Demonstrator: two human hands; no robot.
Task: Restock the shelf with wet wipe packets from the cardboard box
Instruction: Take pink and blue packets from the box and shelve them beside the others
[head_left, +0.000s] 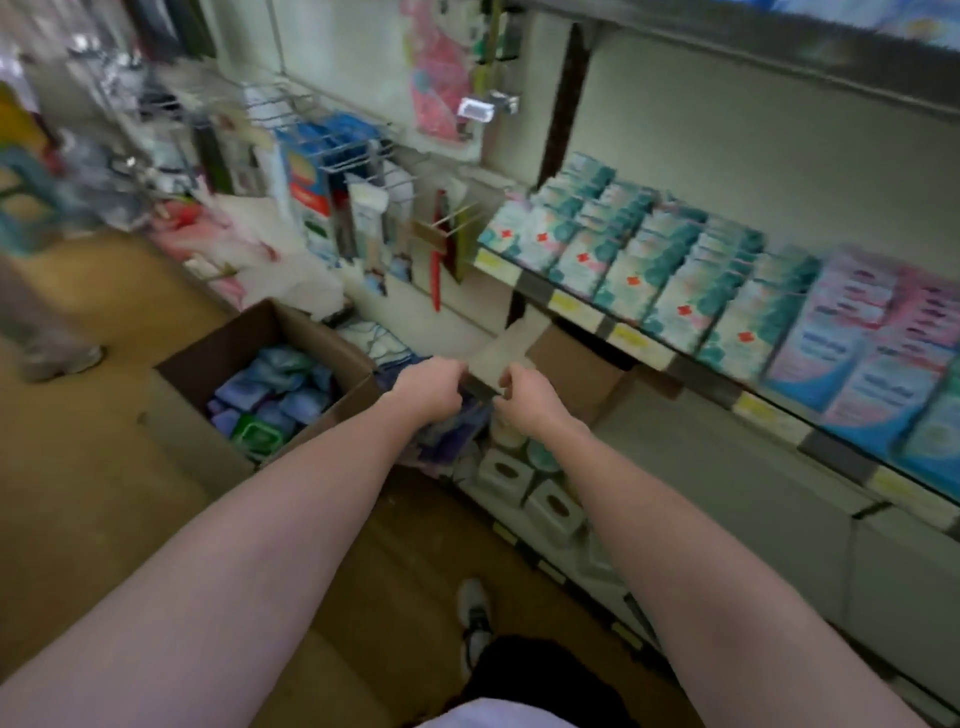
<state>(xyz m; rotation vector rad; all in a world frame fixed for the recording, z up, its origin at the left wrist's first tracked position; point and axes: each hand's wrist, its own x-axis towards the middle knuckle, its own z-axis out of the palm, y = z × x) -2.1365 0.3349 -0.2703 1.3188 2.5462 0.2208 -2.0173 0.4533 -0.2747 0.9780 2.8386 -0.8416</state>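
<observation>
An open brown cardboard box (260, 338) stands on the floor at the left, with blue, purple and green wet wipe packets (270, 395) inside. My left hand (428, 389) and my right hand (527, 400) are stretched out side by side just right of the box. Their fingers are curled on the edges of a pale cardboard flap (501, 351), though blur hides the exact grip. Purple packets (447, 434) lie under the hands. The middle shelf (639, 340) carries rows of teal-and-white packets (649, 270) and pink-and-blue packs (872, 353).
A second brown carton (576, 374) sits under the middle shelf. White lidded packs (519, 470) line the bottom shelf. A wire rack of hanging goods (353, 197) and white plastic bags (270, 260) stand behind the box. Another person's shoe (60, 361) is at the left; my shoe (475, 613) is below.
</observation>
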